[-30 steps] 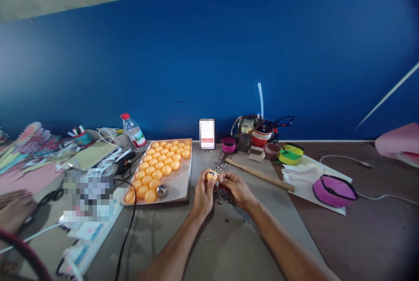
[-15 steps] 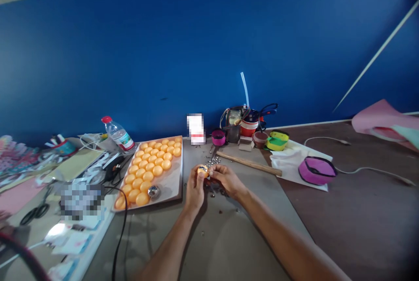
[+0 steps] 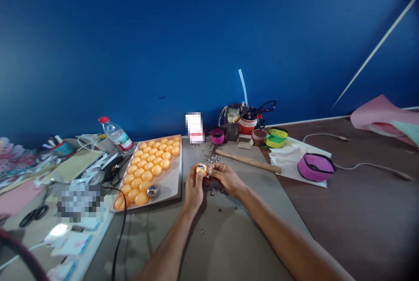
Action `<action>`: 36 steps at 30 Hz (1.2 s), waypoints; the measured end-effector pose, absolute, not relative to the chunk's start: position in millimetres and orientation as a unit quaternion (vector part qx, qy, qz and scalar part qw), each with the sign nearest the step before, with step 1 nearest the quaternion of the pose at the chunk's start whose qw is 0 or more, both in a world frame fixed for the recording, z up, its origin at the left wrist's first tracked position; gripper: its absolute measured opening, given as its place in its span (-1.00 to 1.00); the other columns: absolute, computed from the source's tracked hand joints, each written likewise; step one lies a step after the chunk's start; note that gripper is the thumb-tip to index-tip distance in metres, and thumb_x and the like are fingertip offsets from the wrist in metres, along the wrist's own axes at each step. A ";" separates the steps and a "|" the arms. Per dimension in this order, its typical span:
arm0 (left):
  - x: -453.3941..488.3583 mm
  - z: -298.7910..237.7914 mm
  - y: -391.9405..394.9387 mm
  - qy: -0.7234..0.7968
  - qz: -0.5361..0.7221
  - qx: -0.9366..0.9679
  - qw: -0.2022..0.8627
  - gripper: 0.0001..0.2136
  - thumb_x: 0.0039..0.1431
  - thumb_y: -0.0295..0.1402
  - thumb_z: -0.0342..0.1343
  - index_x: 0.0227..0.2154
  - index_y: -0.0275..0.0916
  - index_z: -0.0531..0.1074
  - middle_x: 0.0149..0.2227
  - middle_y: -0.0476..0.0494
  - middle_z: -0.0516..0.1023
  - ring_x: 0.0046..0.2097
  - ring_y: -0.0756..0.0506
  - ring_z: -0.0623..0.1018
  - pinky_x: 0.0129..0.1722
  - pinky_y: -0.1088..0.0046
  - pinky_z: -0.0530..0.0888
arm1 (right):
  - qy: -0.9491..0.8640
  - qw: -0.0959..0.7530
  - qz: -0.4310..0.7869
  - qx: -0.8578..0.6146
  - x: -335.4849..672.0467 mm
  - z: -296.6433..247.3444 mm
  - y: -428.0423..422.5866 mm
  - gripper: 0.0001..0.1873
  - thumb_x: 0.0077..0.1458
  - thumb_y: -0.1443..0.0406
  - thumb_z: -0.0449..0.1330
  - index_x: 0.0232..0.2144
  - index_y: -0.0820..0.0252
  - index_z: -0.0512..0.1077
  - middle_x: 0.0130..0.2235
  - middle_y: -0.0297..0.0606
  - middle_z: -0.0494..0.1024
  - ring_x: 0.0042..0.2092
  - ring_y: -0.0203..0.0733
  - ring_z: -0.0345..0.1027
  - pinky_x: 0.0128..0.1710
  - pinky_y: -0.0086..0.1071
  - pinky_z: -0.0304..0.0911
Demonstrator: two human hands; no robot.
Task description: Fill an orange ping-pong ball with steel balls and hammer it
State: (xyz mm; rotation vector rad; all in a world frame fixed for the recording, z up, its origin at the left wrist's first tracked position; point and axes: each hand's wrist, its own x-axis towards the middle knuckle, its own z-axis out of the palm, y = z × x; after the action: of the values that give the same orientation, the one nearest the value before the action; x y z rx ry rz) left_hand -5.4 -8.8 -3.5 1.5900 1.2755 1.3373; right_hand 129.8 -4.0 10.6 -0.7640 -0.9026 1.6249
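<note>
My left hand [image 3: 194, 190] holds an orange ball [image 3: 200, 170] between thumb and fingers; shiny silver bits cover part of its upper side. At the ball's right edge, the thumb and fingertips of my right hand [image 3: 228, 179] are pinched together; what is between them, if anything, is too small to make out. Just beyond my hands lies a pile of small silver pieces [image 3: 212, 159], with more scattered around and below them. To the left, a shallow tray [image 3: 170, 179] carries rows of plain orange balls [image 3: 156, 170] and one silver-covered ball [image 3: 152, 191].
Behind the silver pieces lies a tool with a wooden handle [image 3: 248, 161]. Farther back stand a small magenta container [image 3: 217, 136] and red cups [image 3: 248, 127]. A purple fabric container [image 3: 316, 168] sits at right, a bottle [image 3: 118, 136] at left. A black cable [image 3: 124, 224] crosses the near left.
The view has shifted slightly. Both hands stay together at the orange ball, with only a very small change in how the ball is turned.
</note>
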 end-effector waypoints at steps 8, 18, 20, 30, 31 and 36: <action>-5.4 -6.4 -8.2 0.476 0.512 0.613 0.368 -0.63 0.19 -0.07 -0.11 -0.16 -0.25 0.36 -0.24 -0.16 0.51 -0.23 -0.09 0.50 -0.21 0.37 0.44 | -0.390 0.533 0.680 -0.319 130.7 6.3 -3.1 -0.68 -0.26 0.14 0.36 -0.58 0.23 0.37 -0.64 -0.44 0.35 -0.56 -0.39 0.17 -0.51 -0.47 -0.02; -5.9 1.5 -10.7 0.490 0.494 0.637 0.333 -0.64 0.19 -0.08 -0.12 -0.15 -0.24 0.34 -0.19 -0.18 0.49 -0.15 -0.11 0.48 -0.13 0.36 0.41 | -0.394 0.526 0.674 -0.337 132.4 10.3 -4.7 -0.70 -0.29 0.15 0.37 -0.58 0.21 0.39 -0.62 -0.42 0.41 -0.56 -0.39 0.19 -0.52 -0.47 0.01; -5.8 3.1 -11.2 0.493 0.496 0.641 0.315 -0.65 0.18 -0.09 -0.10 -0.15 -0.23 0.34 -0.18 -0.19 0.49 -0.13 -0.11 0.48 -0.11 0.35 0.40 | -0.405 0.521 0.666 -0.347 133.0 11.0 -4.7 -0.72 -0.28 0.16 0.36 -0.59 0.21 0.39 -0.63 -0.43 0.41 -0.57 -0.40 0.17 -0.53 -0.48 0.00; -5.4 3.1 -13.0 0.506 0.479 0.648 0.308 -0.63 0.19 -0.08 -0.13 -0.13 -0.26 0.32 -0.18 -0.23 0.50 -0.16 -0.12 0.50 -0.15 0.34 0.42 | -0.381 0.532 0.667 -0.357 129.6 6.3 -4.7 -0.69 -0.30 0.18 0.36 -0.60 0.20 0.32 -0.66 -0.46 0.37 -0.60 -0.41 0.18 -0.54 -0.49 0.04; -5.5 3.7 -13.1 0.504 0.483 0.648 0.305 -0.63 0.19 -0.08 -0.13 -0.13 -0.25 0.33 -0.17 -0.23 0.50 -0.15 -0.12 0.50 -0.14 0.34 0.41 | -0.377 0.534 0.673 -0.347 129.1 7.1 -5.6 -0.68 -0.29 0.18 0.36 -0.59 0.20 0.30 -0.67 -0.47 0.37 -0.60 -0.40 0.18 -0.54 -0.48 0.04; -7.0 5.1 -13.3 0.498 0.487 0.657 0.289 -0.65 0.18 -0.11 -0.10 -0.12 -0.24 0.33 -0.16 -0.23 0.50 -0.12 -0.13 0.50 -0.10 0.35 0.40 | -0.355 0.532 0.698 -0.322 128.6 12.8 -9.8 -0.64 -0.30 0.18 0.38 -0.58 0.18 0.27 -0.66 -0.47 0.37 -0.59 -0.40 0.20 -0.53 -0.48 0.07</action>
State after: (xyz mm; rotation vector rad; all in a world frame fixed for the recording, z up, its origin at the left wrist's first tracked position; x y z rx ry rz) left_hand -7.0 -13.3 5.1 1.7523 1.3278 1.3005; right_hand 128.6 -9.8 12.8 -0.7688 -0.8469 1.6657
